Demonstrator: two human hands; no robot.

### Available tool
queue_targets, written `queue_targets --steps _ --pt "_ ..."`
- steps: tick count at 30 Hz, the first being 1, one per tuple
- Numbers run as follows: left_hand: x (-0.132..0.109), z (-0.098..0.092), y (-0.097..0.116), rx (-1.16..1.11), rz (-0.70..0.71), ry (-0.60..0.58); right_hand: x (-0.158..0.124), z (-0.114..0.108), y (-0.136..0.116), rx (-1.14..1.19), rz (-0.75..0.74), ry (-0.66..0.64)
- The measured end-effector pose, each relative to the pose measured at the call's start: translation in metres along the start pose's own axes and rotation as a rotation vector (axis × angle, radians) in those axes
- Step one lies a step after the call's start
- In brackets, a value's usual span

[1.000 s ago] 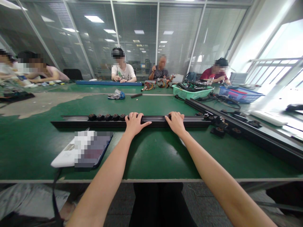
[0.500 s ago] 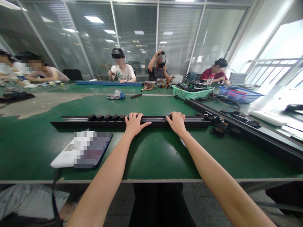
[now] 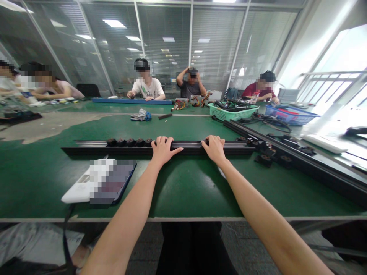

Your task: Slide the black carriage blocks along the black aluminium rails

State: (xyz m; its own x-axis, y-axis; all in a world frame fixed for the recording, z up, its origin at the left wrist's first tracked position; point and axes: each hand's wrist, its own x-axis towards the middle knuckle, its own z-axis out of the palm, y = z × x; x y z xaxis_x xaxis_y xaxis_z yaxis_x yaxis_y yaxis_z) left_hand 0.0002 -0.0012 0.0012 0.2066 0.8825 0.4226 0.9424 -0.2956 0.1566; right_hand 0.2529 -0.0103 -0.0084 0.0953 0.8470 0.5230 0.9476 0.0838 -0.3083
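A long black metal rail lies across the green table in front of me. My left hand rests on its middle, fingers curled over the far edge and thumb pointing right. My right hand grips the same rail a little to the right, fingers wrapped over its top. A row of small black round parts sits in the rail just left of my left hand. More small black parts lie near the rail's right end.
A white and dark blue device lies at the front left. A second long black rail runs diagonally on the right. A green basket and a blue basket stand farther back. Several people sit across the table.
My hands and the rail have stayed put. A person across the table raised a headset and now holds both hands at the head.
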Motion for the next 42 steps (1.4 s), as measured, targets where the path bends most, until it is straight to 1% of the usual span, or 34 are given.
queue_targets --steps 10,17,23,27,34,42 --pt "-0.0001 0.0016 -0.0001 -0.002 -0.006 0.005 0.0007 0.0007 0.0009 0.023 0.052 -0.01" --pt "0.0002 0.0023 -0.0008 -0.005 0.002 0.016 -0.0006 0.001 0.0015 0.007 0.048 -0.022" --pt "0.0002 0.0012 -0.0003 -0.01 0.0 0.008 -0.0005 0.0008 -0.0004 -0.012 0.1 -0.037" --pt "0.0 0.0 0.0002 0.004 -0.011 -0.008 0.0003 0.0015 0.0013 -0.01 0.099 -0.034" --pt "0.0001 0.0003 0.0001 0.004 0.0 0.002 0.0 0.0028 0.0037 -0.03 0.087 -0.024" --pt "0.0003 0.0007 0.0002 0.017 0.0 -0.002 -0.0006 -0.0012 0.0013 -0.036 0.094 -0.055"
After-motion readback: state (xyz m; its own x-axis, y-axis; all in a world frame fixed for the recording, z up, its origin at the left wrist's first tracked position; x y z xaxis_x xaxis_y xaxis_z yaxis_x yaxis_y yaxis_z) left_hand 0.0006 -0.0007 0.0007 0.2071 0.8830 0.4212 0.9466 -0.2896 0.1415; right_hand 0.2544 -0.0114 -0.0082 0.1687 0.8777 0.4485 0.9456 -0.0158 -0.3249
